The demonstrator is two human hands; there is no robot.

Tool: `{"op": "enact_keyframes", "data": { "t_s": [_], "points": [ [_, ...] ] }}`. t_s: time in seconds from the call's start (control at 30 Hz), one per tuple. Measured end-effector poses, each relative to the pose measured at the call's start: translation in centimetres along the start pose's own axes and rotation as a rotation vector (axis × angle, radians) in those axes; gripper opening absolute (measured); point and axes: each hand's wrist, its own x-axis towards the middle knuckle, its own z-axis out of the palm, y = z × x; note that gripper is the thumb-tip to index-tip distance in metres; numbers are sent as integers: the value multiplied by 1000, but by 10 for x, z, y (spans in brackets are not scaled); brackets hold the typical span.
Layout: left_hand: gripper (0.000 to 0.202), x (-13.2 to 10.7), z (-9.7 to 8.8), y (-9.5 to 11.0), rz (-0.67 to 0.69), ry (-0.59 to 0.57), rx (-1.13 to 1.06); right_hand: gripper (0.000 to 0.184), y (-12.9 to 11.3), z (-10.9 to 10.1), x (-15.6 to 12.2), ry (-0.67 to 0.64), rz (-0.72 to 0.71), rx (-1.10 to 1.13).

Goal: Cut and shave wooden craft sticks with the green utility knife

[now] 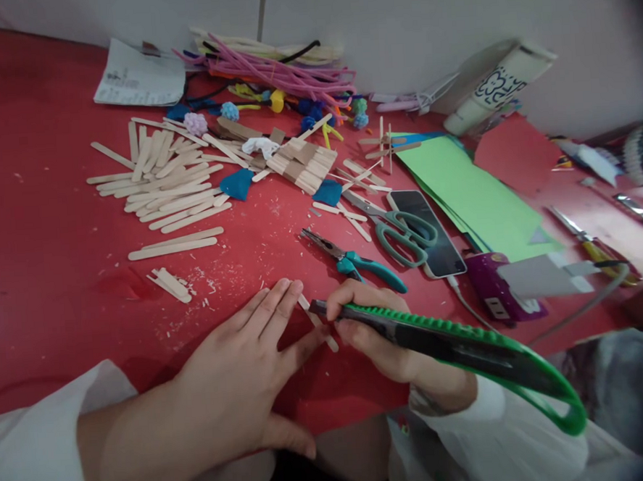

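Note:
My left hand [252, 350] lies palm down on the red tabletop, fingers stretched and thumb spread. Its fingertips press on a narrow wooden craft stick [332, 341] lying at a slant. In my right hand [376, 339] is a green-and-black utility knife [458, 344], its looped end toward me. The knife's tip meets the stick just beside my left fingers; the blade edge is hard to make out. Short cut stick pieces [172, 284] and pale shavings lie to the left. Teal-handled pliers [349, 259] rest just beyond my hands.
A heap of craft sticks [170, 181] spreads at the back left, near pink pipe cleaners [283, 72]. Green-handled scissors [403, 239] overlap a phone [445, 255]. Green paper [476, 187], a white charger [544, 276] with its cable, and a white tube [500, 84] are on the right.

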Motion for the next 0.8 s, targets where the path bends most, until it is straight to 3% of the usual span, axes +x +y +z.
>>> {"op": "enact_keyframes", "data": {
  "t_s": [0.8],
  "points": [
    [99,2,-2,2,3,-21,19,8,-8,7,3,-102,-102,-209]
  ]
}}
